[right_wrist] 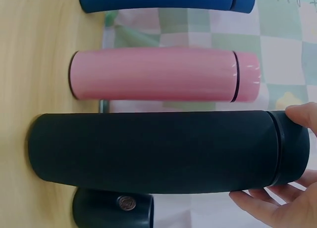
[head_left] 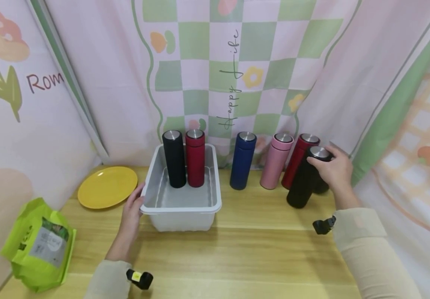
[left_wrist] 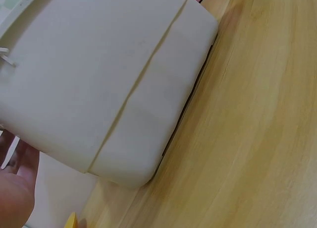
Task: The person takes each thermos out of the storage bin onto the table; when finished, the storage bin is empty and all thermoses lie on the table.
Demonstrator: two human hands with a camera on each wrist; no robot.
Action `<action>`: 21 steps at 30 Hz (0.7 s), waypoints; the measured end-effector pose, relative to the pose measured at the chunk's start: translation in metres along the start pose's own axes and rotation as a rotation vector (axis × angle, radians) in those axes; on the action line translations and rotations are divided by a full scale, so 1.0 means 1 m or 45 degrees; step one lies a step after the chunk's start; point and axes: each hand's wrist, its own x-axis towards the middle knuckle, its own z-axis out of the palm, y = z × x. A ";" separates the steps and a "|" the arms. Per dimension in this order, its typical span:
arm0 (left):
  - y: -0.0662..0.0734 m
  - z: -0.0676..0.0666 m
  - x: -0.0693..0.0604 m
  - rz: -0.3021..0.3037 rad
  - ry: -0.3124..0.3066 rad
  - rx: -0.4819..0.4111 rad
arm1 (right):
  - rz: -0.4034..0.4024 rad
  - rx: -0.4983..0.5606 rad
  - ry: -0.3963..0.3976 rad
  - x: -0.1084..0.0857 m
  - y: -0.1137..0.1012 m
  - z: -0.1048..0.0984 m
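At the right, my right hand (head_left: 336, 168) pinches the cap of a black bottle (head_left: 300, 182) between thumb and fingers; the right wrist view shows the hand (right_wrist: 287, 188) around the cap end of this black bottle (right_wrist: 153, 151). Whether its base touches the table is hard to tell. My left hand (head_left: 130, 216) rests against the left side of a grey-white bin (head_left: 185, 220), just below the rim. In the left wrist view that hand (left_wrist: 17, 183) touches the bin (left_wrist: 124, 84). Inside the bin, a black bottle (head_left: 175, 162) and a red bottle (head_left: 195, 162) stand upright.
Blue (head_left: 242, 164), pink (head_left: 276, 164) and red (head_left: 301, 155) bottles stand along the back, right of the bin. Another dark item (right_wrist: 114, 208) is partly hidden behind the held bottle. A yellow plate (head_left: 107, 187) and a green bag (head_left: 43, 249) lie left.
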 end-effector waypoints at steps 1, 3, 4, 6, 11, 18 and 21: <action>0.000 0.000 0.000 0.002 -0.003 0.000 | 0.007 0.001 -0.003 0.000 0.001 0.000; 0.000 0.000 0.000 0.004 -0.003 0.000 | 0.022 -0.002 -0.011 0.000 0.004 -0.001; 0.000 0.000 0.000 0.006 -0.003 -0.001 | 0.028 -0.003 -0.014 0.000 0.005 -0.001; 0.000 0.000 0.000 0.009 -0.002 0.001 | 0.031 -0.004 -0.020 0.001 0.006 -0.002; 0.000 0.000 -0.001 0.008 -0.005 0.007 | 0.036 -0.003 -0.045 0.002 0.010 -0.004; 0.002 0.000 -0.003 0.022 0.004 0.011 | 0.037 0.040 -0.139 0.006 0.013 -0.007; 0.001 0.001 -0.002 0.036 0.001 0.013 | 0.029 0.047 -0.162 0.006 0.014 -0.009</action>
